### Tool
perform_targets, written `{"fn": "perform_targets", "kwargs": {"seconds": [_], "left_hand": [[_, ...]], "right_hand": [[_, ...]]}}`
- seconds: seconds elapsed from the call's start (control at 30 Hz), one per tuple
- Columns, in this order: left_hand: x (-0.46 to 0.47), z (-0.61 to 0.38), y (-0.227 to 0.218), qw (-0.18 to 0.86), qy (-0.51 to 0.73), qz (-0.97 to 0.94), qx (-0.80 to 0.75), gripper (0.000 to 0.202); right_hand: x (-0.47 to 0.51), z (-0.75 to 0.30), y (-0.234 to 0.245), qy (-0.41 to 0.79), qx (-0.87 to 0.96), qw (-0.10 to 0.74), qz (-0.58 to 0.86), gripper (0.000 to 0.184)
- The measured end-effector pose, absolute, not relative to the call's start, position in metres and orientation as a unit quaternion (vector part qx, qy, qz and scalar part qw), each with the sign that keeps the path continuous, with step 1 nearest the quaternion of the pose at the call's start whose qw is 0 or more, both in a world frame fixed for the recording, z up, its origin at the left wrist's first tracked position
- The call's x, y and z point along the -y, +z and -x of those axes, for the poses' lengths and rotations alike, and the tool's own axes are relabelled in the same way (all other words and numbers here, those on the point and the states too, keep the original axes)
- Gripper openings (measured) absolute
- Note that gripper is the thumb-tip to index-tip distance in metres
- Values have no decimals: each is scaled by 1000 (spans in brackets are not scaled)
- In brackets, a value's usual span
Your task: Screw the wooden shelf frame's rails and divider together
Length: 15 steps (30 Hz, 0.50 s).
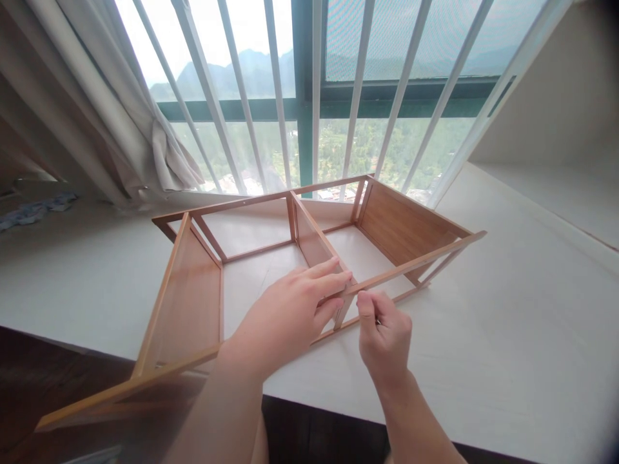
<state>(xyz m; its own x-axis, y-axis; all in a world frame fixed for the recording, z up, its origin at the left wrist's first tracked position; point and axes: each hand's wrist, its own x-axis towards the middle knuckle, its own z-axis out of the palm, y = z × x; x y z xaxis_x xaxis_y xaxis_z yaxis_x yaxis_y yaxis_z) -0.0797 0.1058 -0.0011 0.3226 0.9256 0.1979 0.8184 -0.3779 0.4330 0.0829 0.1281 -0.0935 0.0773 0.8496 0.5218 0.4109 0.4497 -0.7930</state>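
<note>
A pale curtain (111, 96) is bunched at the left of a window whose white bars (360, 90) rise behind a broad white surface (522, 335). On that surface lies a wooden frame (291, 216), set down with its panels standing on edge, perhaps so that the joints face the person. Its left panel (193, 290) is at the near side, where the near rail (411, 263) juts past the surface's edge. The left hand (300, 303) is open, fingers stretched across the end of the middle panel (312, 235), likely steadying it. Just right of it, the right hand (384, 328) is curled closed against the near rail by that joint; whether it pinches something small, I cannot tell. The right panel (406, 222) rests well inside the surface, presumably giving the frame support.
</note>
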Motion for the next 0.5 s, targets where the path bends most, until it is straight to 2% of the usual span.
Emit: {"fn": "perform_targets", "kwargs": {"seconds": [0.13, 0.3, 0.5], "left_hand": [[-105, 79, 0, 126, 209, -800, -548, 39], [-104, 79, 0, 123, 210, -800, -549, 38], [-105, 80, -1, 118, 209, -805, -543, 38]], "right_hand": [[-127, -83, -97, 251, 644, 544, 476, 52], [-124, -83, -93, 235, 611, 569, 498, 35], [-127, -88, -101, 278, 613, 548, 497, 52]]}}
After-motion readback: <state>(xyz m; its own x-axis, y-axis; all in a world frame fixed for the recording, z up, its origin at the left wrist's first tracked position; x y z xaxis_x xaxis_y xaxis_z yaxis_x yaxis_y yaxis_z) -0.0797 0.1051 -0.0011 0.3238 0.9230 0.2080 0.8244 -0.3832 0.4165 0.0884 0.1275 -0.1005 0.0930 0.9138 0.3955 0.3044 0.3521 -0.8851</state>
